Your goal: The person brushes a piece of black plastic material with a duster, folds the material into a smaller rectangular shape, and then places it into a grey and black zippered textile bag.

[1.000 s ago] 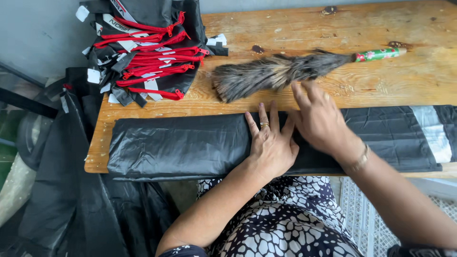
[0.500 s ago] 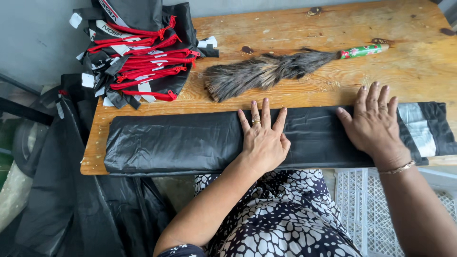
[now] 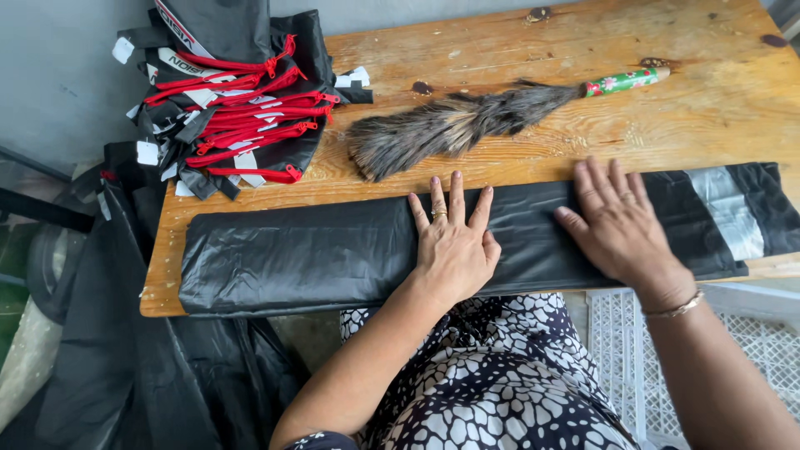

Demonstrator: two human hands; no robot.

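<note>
A long folded strip of black fabric point(image 3: 300, 254) with a grey band near its right end lies along the front edge of a wooden table point(image 3: 517, 50). My left hand point(image 3: 452, 242) rests flat on the strip's middle, fingers spread. My right hand point(image 3: 618, 221) lies flat on the strip further right, just left of the grey band. Neither hand grips anything.
A bristly dust brush point(image 3: 454, 125) with a green flowered handle lies behind the strip. A stack of folded black pieces with red cords and white tags point(image 3: 229, 100) sits at the table's back left. Black fabric point(image 3: 142, 375) hangs below on the left; a white plastic crate point(image 3: 617, 333) stands lower right.
My right hand slid right along the strip away from my left hand, then came partway back toward the left. My left hand stayed on the middle.
</note>
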